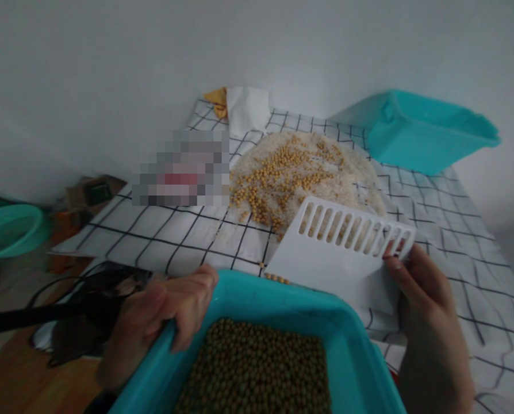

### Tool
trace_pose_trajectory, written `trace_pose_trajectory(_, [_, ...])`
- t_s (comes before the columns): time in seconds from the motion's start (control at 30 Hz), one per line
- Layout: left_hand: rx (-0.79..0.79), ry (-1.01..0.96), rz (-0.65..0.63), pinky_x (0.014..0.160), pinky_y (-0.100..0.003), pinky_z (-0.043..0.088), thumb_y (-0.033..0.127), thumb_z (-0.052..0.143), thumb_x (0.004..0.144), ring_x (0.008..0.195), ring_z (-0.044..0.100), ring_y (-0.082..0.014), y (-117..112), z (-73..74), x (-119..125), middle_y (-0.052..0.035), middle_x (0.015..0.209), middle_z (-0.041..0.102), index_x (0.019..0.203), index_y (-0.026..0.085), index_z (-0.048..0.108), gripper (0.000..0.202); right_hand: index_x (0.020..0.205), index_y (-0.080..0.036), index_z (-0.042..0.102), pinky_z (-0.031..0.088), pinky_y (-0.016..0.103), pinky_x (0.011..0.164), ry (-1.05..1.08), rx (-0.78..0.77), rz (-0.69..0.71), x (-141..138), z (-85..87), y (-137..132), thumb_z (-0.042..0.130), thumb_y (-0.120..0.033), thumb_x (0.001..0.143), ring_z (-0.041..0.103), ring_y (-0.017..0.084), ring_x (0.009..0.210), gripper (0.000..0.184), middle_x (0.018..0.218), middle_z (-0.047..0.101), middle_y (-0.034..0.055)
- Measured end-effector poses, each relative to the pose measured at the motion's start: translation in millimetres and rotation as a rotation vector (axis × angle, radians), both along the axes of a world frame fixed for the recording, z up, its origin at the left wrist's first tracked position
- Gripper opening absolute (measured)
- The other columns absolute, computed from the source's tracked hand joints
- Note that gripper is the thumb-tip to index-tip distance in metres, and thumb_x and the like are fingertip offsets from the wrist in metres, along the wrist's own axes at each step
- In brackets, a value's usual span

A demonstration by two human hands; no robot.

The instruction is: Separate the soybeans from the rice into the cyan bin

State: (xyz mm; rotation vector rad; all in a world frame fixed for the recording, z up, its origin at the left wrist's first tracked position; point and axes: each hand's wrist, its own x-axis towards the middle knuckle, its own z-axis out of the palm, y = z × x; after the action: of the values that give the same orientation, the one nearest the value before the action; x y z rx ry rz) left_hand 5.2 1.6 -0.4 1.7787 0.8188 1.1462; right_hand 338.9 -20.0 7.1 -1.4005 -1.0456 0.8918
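Observation:
My left hand [171, 310] is closed over the left rim of a turquoise plastic bin [283, 290] at the lower middle. Soybeans [257, 368] lie in a layer inside the bin. My right hand [429, 316] grips the right end of a white plastic panel [326, 259], which has a row of long slots along its far edge. The panel is tilted over the table's front edge, just beyond the bin rim. Several loose beans [277, 278] sit between panel and bin. Past the panel, yellow soybeans [283, 164] are scattered over a spread of rice [352, 164].
A second turquoise bin [421, 138] stands at the back right on the checked tablecloth [438, 213]. White paper [248, 109] and a yellow cloth-like piece [217, 100] lie at the back. A green basin [13, 230] is at the far left, near a dark bag-like item [84, 328].

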Motion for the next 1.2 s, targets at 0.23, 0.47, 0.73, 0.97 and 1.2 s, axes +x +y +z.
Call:
trace_pose_trajectory(0.23, [0.004,0.030,0.004,0.075,-0.052,0.050,0.065,0.049,0.091,0.051,0.046,-0.0258,14.0,14.9,13.3,-0.0004,0.041,0.040,0.053,0.029,0.045,0.053,0.116,-0.030,0.076,0.054,0.044,0.108,0.017,0.052,-0.116,-7.3,0.7,3.1,0.072,-0.040,0.094,0.069,0.031,0.124,0.025,0.131,0.075,0.0057])
trace_pose_trajectory(0.47, [-0.038,-0.014,-0.147,0.075,-0.049,0.049,0.045,0.025,0.108,0.044,0.050,-0.0217,10.5,16.8,-8.4,0.0020,0.042,0.051,0.055,0.026,0.047,0.061,0.128,-0.032,0.072,0.053,0.046,0.111,0.011,0.089,-0.006,-0.5,-5.5,3.8,0.072,-0.035,0.095,0.067,0.031,0.130,0.033,0.133,0.075,0.0054])
trace_pose_trajectory(0.73, [-0.074,-0.179,-0.033,0.075,-0.045,0.042,0.037,0.022,0.109,0.040,0.043,-0.0160,-1.3,9.4,0.2,0.0043,0.042,0.047,0.052,0.021,0.042,0.062,0.126,-0.033,0.073,0.057,0.040,0.105,-0.054,0.043,0.075,1.6,-1.5,-0.4,0.069,-0.036,0.097,0.070,0.029,0.123,0.029,0.133,0.075,0.0035])
trace_pose_trajectory(0.97, [-0.060,-0.171,-0.061,0.072,-0.046,0.041,0.037,0.023,0.108,0.038,0.043,-0.0165,-4.5,4.7,0.5,0.0046,0.041,0.045,0.052,0.021,0.041,0.061,0.124,-0.031,0.075,0.063,0.034,0.090,-0.033,-0.011,0.154,-0.6,3.9,4.1,0.072,-0.040,0.095,0.075,0.026,0.110,0.032,0.127,0.078,0.0054])
trace_pose_trajectory(1.2, [-0.083,-0.168,-0.043,0.076,-0.045,0.042,0.038,0.022,0.109,0.040,0.045,-0.0159,-3.1,5.8,-0.1,0.0048,0.043,0.048,0.052,0.021,0.042,0.062,0.120,-0.032,0.076,0.061,0.030,0.093,-0.076,-0.015,0.162,-2.7,8.6,9.9,0.074,-0.042,0.093,0.074,0.023,0.108,0.029,0.125,0.079,0.0031])
